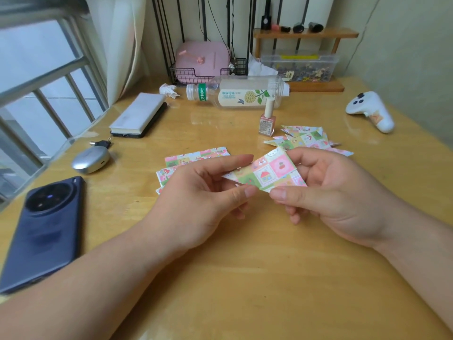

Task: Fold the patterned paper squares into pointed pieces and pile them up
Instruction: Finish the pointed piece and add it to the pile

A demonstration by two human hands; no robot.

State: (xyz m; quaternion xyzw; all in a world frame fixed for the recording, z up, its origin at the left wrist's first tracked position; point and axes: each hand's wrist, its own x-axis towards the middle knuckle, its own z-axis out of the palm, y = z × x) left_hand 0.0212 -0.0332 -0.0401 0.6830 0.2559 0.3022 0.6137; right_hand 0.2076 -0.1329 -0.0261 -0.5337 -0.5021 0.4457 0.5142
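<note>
We find the task partly done and in mid-fold. One patterned piece (269, 173) is held above the bench (245, 271), between both hands. It already shows a pointed tip at its left end, and we judge its fold not yet finished. The left hand (208, 192) pinches that left tip between thumb and forefinger. The right hand (338, 192) pinches the right end, with the thumb at the lower edge and the fingers curled behind the paper. The pile of folded pieces (307, 139) lies on the bench just beyond the right hand. Its members overlap, so we count at least four points and cannot give an exact figure. The stack of unfolded squares (196, 157) lies beyond the left hand and is partly hidden by it. We count at least three layers at the fanned edges, possibly more beneath. What remains, in our judgement, is to complete the piece in hand, add it to the pile and work through the unfolded stack. We also count one nail polish bottle (267, 123) standing just beside the pile, one drink bottle (240, 94) lying on its side, one phone (41, 231), one white controller (370, 110) and one silver case (90, 159).
</note>
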